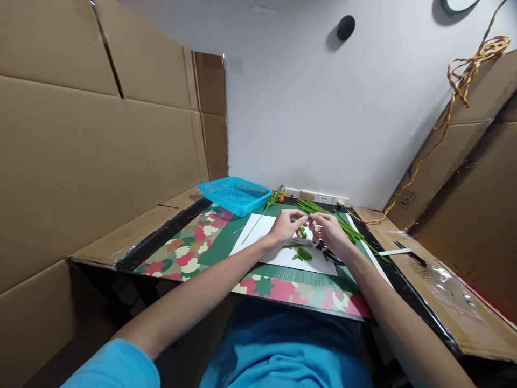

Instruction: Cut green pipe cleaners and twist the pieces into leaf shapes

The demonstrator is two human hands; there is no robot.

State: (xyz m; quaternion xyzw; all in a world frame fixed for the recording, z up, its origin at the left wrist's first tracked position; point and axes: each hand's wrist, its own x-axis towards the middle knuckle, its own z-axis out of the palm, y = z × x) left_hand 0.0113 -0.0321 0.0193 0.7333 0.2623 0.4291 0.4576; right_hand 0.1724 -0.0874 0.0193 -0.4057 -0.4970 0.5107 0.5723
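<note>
My left hand (287,225) and my right hand (328,227) meet over the white paper (250,245), fingertips pinched close together. Between them is a small bit of green pipe cleaner (302,232), partly hidden by the fingers; a curled part hangs below. Several short green pipe cleaner pieces (304,254) lie on the paper under the hands. Scissors with dark handles (334,258) rest beneath my right wrist, mostly covered. Long green pipe cleaners (311,207) lie in a bundle behind and to the right of my hands.
A blue plastic basket (238,207) stands at the back left. Beside it lies a long-stemmed green flower with orange petals (279,196). A black pen-like tool (410,253) and a clear plastic bag (452,288) are at the right. Cardboard walls (100,156) flank the table.
</note>
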